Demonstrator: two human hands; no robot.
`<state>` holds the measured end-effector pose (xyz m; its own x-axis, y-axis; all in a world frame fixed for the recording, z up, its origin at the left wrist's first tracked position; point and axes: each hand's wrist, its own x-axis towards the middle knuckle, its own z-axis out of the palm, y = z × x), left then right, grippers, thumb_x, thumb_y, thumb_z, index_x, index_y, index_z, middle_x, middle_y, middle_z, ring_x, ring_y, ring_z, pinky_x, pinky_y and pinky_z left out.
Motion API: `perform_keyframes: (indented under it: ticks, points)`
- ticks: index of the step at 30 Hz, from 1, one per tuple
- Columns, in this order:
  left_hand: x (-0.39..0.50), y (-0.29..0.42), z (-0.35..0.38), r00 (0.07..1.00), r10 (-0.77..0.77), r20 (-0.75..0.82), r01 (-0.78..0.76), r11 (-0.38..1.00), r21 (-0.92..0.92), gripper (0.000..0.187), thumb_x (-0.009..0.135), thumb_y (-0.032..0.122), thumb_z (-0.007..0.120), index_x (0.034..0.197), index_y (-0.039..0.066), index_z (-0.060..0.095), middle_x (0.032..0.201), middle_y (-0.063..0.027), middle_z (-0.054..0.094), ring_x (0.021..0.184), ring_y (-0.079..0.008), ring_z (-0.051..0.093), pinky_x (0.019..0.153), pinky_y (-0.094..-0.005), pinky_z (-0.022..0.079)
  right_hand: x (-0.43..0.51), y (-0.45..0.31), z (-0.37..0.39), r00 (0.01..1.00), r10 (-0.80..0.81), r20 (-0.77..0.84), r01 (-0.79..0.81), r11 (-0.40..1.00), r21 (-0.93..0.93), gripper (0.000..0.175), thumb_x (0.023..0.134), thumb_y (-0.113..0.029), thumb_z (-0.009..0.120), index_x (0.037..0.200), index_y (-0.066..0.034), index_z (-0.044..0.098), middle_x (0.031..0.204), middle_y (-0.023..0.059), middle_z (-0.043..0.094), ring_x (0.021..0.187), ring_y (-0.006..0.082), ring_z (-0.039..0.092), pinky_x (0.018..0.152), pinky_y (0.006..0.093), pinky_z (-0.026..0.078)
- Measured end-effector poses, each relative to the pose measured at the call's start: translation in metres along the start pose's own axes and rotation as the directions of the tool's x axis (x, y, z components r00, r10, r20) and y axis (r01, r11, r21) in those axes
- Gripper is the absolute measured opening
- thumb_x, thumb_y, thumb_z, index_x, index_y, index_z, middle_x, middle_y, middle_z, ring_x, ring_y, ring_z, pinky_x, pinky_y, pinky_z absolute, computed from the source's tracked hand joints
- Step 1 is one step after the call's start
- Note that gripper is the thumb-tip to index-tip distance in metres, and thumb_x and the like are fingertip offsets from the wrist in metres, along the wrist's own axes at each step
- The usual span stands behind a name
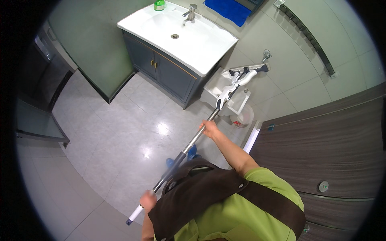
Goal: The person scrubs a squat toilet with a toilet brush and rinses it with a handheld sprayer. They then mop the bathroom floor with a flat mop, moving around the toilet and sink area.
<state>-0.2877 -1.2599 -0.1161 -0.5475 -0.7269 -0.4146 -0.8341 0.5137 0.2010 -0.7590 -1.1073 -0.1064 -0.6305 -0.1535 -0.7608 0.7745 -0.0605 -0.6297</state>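
Observation:
A long-handled squeeze mop (197,135) with a metal pole slants across the view. My right hand (208,128) grips the pole below its white lever mechanism (224,95). Nearer my body, my left hand (148,199) is closed round the pole just above its white end grip (135,213). The flat mop head (248,70) is raised at the far end, by the wall and over the rim area of a light grey rectangular bucket (210,98). Whether it touches the bucket cannot be told.
A white washbasin (211,45) on a dark cabinet (175,78) stands ahead, with a green bottle (159,5) on it. Beside the grey bucket is a clear round pail (243,117). A frosted glass partition (99,45) stands left; a dark wood-grain door (325,150) is at right.

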Motion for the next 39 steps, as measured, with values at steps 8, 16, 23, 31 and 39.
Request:
perform_keyframes:
  ticks: [8, 16, 23, 31, 39]
  points:
    - [-0.001, 0.005, -0.013, 1.0, -0.006, -0.023, 0.006, 1.0, 0.021, 0.019, 0.073, 0.024, 0.066, 0.071, 0.007, 0.057, 0.069, -0.0169, 0.062, 0.069, -0.0388, 0.061, 0.062, -0.0472, 0.048, 0.002, -0.004, 0.0, 0.999, 0.039, 0.028, -0.039, 0.999, 0.011, 0.008, 0.089, -0.009, 0.052, 0.087, -0.0048, 0.045, 0.068, 0.0059, 0.05, 0.06, 0.0213, 0.055, 0.058, 0.0442, 0.053]
    - [-0.015, 0.058, -0.071, 0.992, 0.024, -0.124, -0.024, 1.0, -0.001, 0.032, 0.068, 0.031, 0.074, 0.067, 0.006, 0.054, 0.065, -0.0154, 0.059, 0.064, -0.0378, 0.058, 0.057, -0.0462, 0.045, 0.044, -0.022, -0.015, 0.997, 0.058, 0.045, -0.061, 0.995, 0.075, 0.014, 0.092, -0.014, 0.046, 0.081, -0.0055, 0.044, 0.065, 0.0053, 0.049, 0.056, 0.0203, 0.051, 0.057, 0.043, 0.052]
    - [-0.011, 0.151, -0.242, 0.925, 0.295, -0.24, -0.273, 0.954, 0.121, 0.037, 0.064, 0.03, 0.079, 0.078, 0.007, 0.054, 0.066, -0.0121, 0.058, 0.062, -0.033, 0.058, 0.055, -0.044, 0.043, 0.062, -0.102, -0.002, 0.996, 0.064, 0.067, -0.074, 0.983, 0.167, 0.012, 0.089, -0.009, 0.046, 0.078, -0.0037, 0.047, 0.063, 0.0059, 0.047, 0.056, 0.0207, 0.053, 0.06, 0.0437, 0.053]
    - [0.012, 0.225, -0.341, 0.755, 0.576, -0.314, -0.471, 0.809, 0.351, 0.037, 0.064, 0.024, 0.078, 0.082, 0.006, 0.052, 0.072, -0.0106, 0.056, 0.063, -0.0316, 0.056, 0.055, -0.0415, 0.042, 0.066, -0.14, 0.0, 0.982, -0.021, 0.189, -0.058, 0.914, 0.401, 0.025, 0.092, -0.015, 0.047, 0.07, -0.0044, 0.047, 0.059, 0.009, 0.047, 0.056, 0.0256, 0.05, 0.064, 0.0419, 0.048]
    - [0.044, 0.248, -0.251, 0.43, 0.05, 0.901, 0.407, 0.881, -0.244, 0.047, 0.074, 0.024, 0.075, 0.108, 0.0, 0.053, 0.083, -0.0076, 0.064, 0.072, -0.0149, 0.059, 0.066, -0.0304, 0.048, 0.046, -0.03, -0.026, 0.977, 0.166, 0.135, -0.212, 0.835, 0.507, 0.03, 0.091, -0.022, 0.052, 0.065, -0.0092, 0.042, 0.055, 0.0072, 0.046, 0.052, 0.0239, 0.051, 0.051, 0.0376, 0.047]
